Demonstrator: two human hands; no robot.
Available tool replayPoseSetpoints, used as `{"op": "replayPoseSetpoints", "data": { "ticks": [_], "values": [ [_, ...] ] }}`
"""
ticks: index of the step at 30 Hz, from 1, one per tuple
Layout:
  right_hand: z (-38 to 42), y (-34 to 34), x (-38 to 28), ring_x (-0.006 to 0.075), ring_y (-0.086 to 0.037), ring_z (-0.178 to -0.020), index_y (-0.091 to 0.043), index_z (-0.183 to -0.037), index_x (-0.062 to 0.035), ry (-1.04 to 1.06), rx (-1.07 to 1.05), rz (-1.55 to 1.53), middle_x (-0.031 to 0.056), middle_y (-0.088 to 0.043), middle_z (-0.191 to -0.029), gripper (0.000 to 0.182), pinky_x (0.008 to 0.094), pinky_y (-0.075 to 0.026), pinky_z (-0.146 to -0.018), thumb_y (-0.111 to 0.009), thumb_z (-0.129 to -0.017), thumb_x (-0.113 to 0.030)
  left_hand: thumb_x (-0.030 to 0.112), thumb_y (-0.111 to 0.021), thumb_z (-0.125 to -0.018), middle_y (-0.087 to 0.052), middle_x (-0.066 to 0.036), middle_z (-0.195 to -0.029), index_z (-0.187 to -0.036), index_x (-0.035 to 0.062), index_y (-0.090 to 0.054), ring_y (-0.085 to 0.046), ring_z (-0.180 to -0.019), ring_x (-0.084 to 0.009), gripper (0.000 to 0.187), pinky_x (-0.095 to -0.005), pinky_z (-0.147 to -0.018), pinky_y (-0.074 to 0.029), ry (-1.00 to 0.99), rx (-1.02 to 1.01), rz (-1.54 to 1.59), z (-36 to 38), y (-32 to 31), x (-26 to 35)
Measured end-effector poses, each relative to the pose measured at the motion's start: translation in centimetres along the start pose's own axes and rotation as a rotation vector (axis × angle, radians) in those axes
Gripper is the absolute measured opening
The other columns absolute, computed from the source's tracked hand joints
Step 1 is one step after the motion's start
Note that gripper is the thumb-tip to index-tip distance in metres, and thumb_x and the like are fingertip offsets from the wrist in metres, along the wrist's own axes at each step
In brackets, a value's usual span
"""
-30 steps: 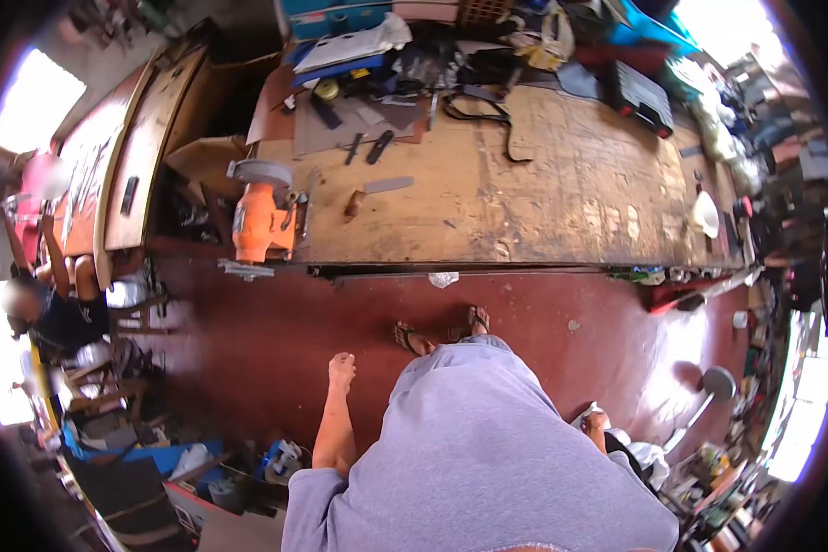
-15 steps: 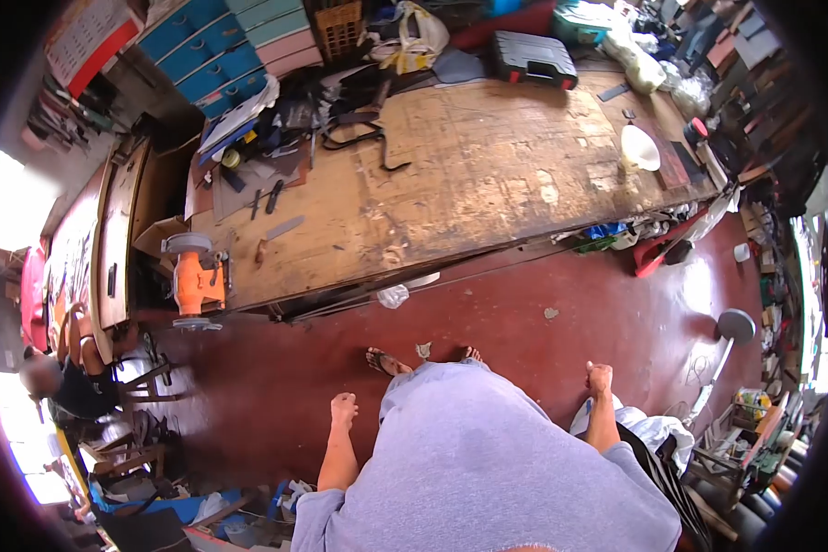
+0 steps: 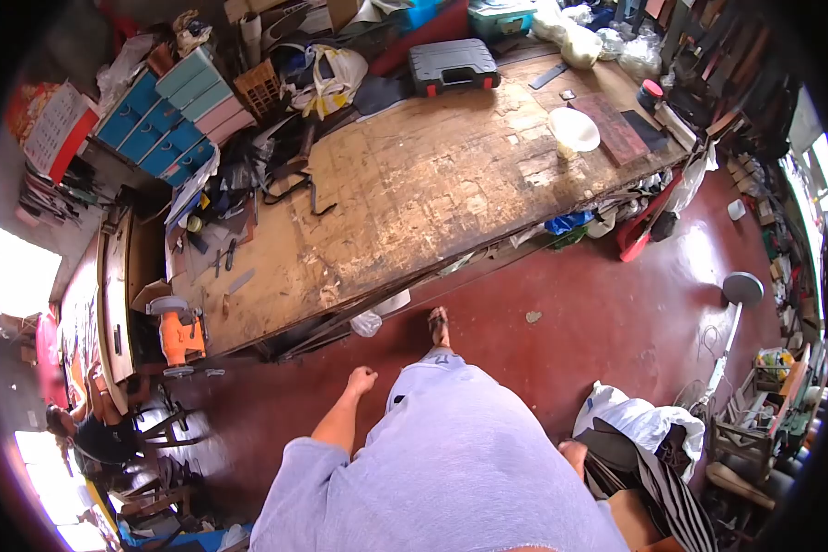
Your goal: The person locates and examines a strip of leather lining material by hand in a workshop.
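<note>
My left hand (image 3: pixel 362 379) hangs in front of my body with its fingers curled in, and I see nothing in it. It is over the red floor, short of the workbench's front edge. My right hand (image 3: pixel 574 453) is low by my side, partly hidden by my shirt (image 3: pixel 460 451). Its visible part looks curled, with nothing seen in it. Close to it lie a white sack (image 3: pixel 630 414) and dark striped cloth (image 3: pixel 676 497). One sandalled foot (image 3: pixel 439 327) shows ahead of me.
A worn wooden workbench (image 3: pixel 396 212) stands ahead, bearing a black tool case (image 3: pixel 453 66), a white bowl (image 3: pixel 574 130) and black straps (image 3: pixel 304 189). An orange bench grinder (image 3: pixel 182 337) is at its left end. Another person (image 3: pixel 101 432) sits at far left. A round-topped stand (image 3: pixel 741 289) is at right.
My view has turned and I have stepped forward, closer to the workbench. My left hand has swung forward; my right hand has dropped back beside my body.
</note>
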State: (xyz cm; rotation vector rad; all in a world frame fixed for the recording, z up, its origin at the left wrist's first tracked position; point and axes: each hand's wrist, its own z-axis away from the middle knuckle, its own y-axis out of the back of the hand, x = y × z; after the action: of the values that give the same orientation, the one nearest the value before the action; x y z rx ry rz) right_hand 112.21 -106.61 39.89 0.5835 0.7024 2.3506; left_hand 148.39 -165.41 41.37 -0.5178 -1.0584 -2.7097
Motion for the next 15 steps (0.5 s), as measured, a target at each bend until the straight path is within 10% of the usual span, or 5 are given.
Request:
{"op": "replayPoseSetpoints", "data": {
  "ticks": [15],
  "values": [
    [0.7,5.8,-6.3,0.0210,-0.061,-0.053,-0.060,-0.062,-0.0020,-1.089,-0.213,-1.558,0.0110,-0.062,-0.059,0.039,0.0404,-0.049,-0.050,-0.065,-0.091,-0.027,0.027,-0.065,-0.086,-0.068,-0.021,-0.110,-0.118,-0.0014,-0.064,-0.066,-0.104,-0.0295,0.043,-0.0378,-0.090,-0.051,-0.544,-0.345,-0.084,-12.0,-5.9,40.0]
  ]
}}
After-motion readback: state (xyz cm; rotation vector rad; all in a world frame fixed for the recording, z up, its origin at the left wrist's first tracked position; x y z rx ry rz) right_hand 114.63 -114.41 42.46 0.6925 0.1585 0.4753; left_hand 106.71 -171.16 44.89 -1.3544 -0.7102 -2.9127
